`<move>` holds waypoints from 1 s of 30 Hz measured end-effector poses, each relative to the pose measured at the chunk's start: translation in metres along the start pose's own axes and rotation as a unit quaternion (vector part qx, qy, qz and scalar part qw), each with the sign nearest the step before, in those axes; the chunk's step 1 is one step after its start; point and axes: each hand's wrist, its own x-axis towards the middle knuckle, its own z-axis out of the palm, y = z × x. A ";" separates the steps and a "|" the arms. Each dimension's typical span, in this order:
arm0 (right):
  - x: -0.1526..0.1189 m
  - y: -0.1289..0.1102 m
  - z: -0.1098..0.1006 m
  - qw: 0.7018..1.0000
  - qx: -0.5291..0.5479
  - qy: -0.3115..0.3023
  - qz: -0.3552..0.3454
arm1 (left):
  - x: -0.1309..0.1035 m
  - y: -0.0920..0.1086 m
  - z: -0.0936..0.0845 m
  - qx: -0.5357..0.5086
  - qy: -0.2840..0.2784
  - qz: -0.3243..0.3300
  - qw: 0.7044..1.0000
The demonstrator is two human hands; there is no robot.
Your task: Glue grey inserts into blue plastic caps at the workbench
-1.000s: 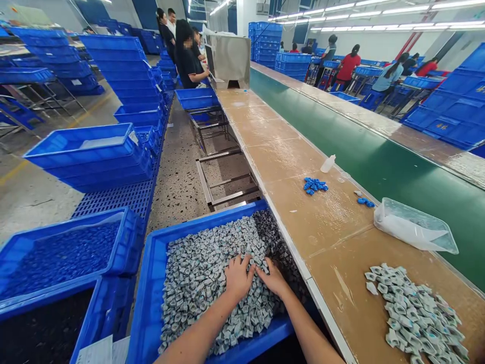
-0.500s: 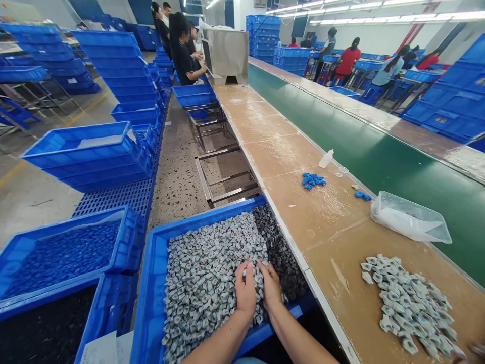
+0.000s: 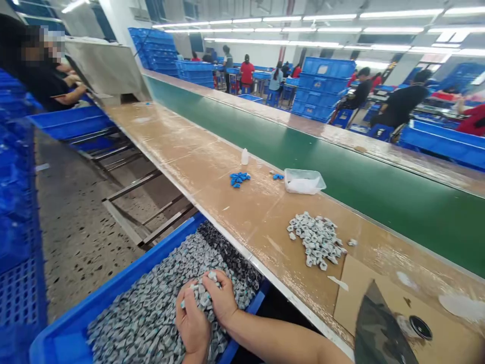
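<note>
- Both hands are cupped together, left hand (image 3: 193,323) and right hand (image 3: 223,299) wrapped around a loose heap of small grey pieces (image 3: 202,296), so it's a scoop hold rather than a pinch.
- That handful sits just above the same grey stuff filling most of the blue crate (image 3: 113,285), right beside the table (image 3: 212,197).
- What could go wrong, imo: the heap's piled up with nothing covering the top, so a tilt or a gap between the fingers could dribble bits out.
- Other worry: black pieces (image 3: 231,255) lie along the crate's table side, right up against the grey. A sloppy dip or a spill there could mix colours.
- Looks-wise, they're pale grey, chunky and angular, with little blue-green flecks. Lots in the loose pile (image 3: 317,238) on the table show a hollow opening.
- Can't tell what they're made of, and the ones deep in the palms are hidden, so no count from me.
</note>
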 end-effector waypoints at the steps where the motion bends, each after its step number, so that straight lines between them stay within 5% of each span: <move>1: 0.000 -0.004 0.001 1.000 0.006 0.003 -0.012 | 0.001 0.005 0.001 -0.003 -0.004 0.006 1.000; 6: 0.000 -0.020 0.002 0.999 0.027 0.015 -0.025 | 0.000 0.017 0.005 -0.007 -0.023 0.015 1.000; 11: 0.010 -0.058 -0.007 0.996 0.045 0.005 -0.082 | 0.003 0.044 0.026 -0.039 -0.063 0.105 0.992; 17: 0.051 -0.110 -0.056 0.979 0.049 0.059 -0.191 | -0.012 0.089 0.103 -0.109 -0.186 0.203 0.955; 23: 0.085 -0.136 -0.131 0.942 0.004 0.210 -0.263 | -0.050 0.093 0.194 -0.152 -0.330 0.180 0.914; 30: 0.092 -0.139 -0.155 0.876 -0.128 0.302 -0.353 | -0.062 0.081 0.236 -0.129 -0.380 0.176 0.899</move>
